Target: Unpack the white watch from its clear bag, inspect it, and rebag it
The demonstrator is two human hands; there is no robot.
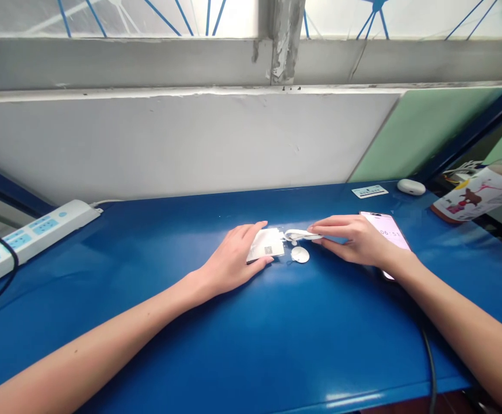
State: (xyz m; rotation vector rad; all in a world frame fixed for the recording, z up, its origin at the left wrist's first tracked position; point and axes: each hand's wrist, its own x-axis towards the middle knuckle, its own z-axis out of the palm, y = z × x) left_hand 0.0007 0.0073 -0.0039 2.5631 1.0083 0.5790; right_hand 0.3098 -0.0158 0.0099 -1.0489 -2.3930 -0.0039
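In the head view, my left hand (237, 256) grips a small white packet (267, 244) with a printed square code, thumb on the near edge and fingers on the far edge. To its right, my right hand (354, 238) pinches the end of a bundled white cable (298, 234) between thumb and fingers. The cable's other end lies close to the packet; whether they touch I cannot tell. Just below the cable, a round white disc (300, 255) rests on the blue table (251, 345). Clear plastic seems to surround the packet's right edge.
A lit phone (386, 225) lies partly under my right wrist. Behind it are a small card (370, 191) and a white earbud case (411, 187). A bottle (479, 192) stands tilted in view at the right. A white power strip (39, 236) runs along the left edge, with a black cable (14, 264).
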